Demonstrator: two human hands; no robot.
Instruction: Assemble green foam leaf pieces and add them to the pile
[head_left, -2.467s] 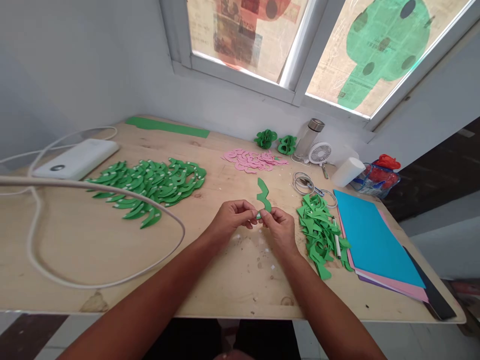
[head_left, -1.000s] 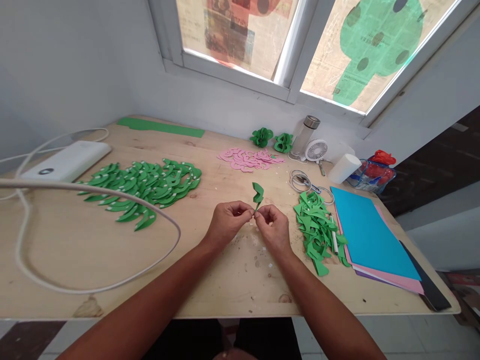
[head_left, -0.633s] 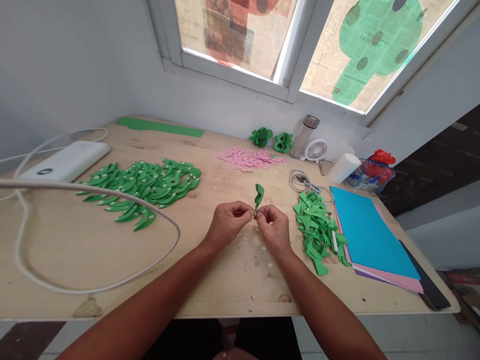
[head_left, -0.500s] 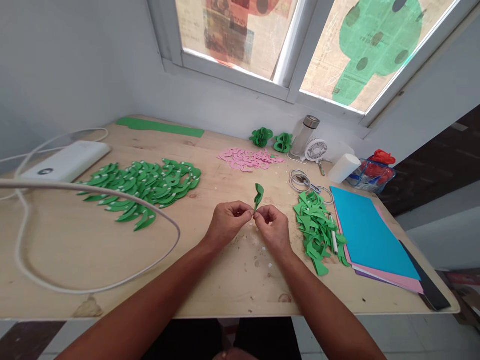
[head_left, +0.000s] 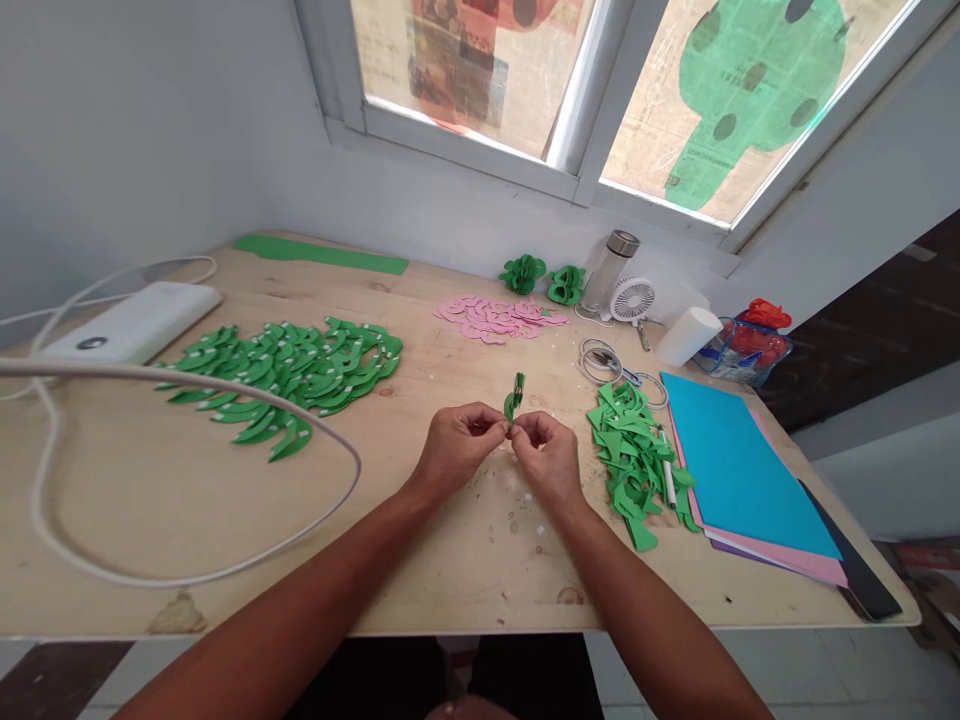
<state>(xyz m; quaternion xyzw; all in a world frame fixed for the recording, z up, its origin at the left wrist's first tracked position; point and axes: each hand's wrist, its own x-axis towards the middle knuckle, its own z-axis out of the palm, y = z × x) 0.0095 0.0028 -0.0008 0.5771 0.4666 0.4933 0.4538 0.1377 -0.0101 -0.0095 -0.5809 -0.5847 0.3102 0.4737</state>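
Over the middle of a wooden table (head_left: 187, 500), my left hand (head_left: 459, 448) and my right hand (head_left: 546, 455) meet fingertip to fingertip. Both pinch the lower end of one small green foam leaf piece (head_left: 514, 395), which stands up between them, folded or turned edge-on. A wide spread of green leaf pieces with white tabs (head_left: 289, 368) lies to the left of my hands. A loose heap of green cut pieces (head_left: 636, 455) lies just right of my right hand.
Pink cutouts (head_left: 495, 318) and two green paper flowers (head_left: 544, 278) sit at the back. Coloured sheets (head_left: 742, 480) lie right, by a pen (head_left: 667, 478), scissors (head_left: 615, 365), small fan (head_left: 632, 300), bottle (head_left: 611, 268) and white roll (head_left: 688, 335). A white cable (head_left: 187, 385) and power bank (head_left: 127, 325) occupy the left.
The green piece, first held flat and tall, has been turned and folded between my fingers and now looks narrower and shorter. My hands stay in the same spot; the view shifted slightly.
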